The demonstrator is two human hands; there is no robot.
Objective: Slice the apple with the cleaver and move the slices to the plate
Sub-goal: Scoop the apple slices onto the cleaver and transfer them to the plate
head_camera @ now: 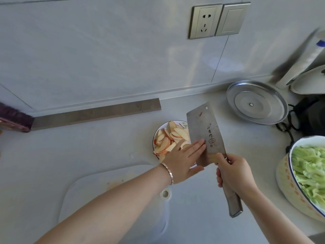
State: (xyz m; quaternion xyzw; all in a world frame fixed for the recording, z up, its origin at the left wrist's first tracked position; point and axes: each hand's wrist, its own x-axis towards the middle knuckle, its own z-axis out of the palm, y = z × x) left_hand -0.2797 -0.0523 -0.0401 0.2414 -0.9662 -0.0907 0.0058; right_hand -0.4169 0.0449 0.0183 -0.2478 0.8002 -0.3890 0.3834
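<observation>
A white plate on the counter holds several red-skinned apple slices. My right hand grips the steel handle of the cleaver, whose broad blade is held flat-side up over the plate's right part. My left hand lies with straight fingers against the blade's lower left face, partly covering the plate. A small bit of apple peel sticks near the blade's top. The white cutting board lies at the near left with faint juice stains.
A metal lid lies upside down at the back right. A large bowl of shredded green vegetable stands at the right edge. Black cables and appliances sit at the far right. A grey strip lies along the wall.
</observation>
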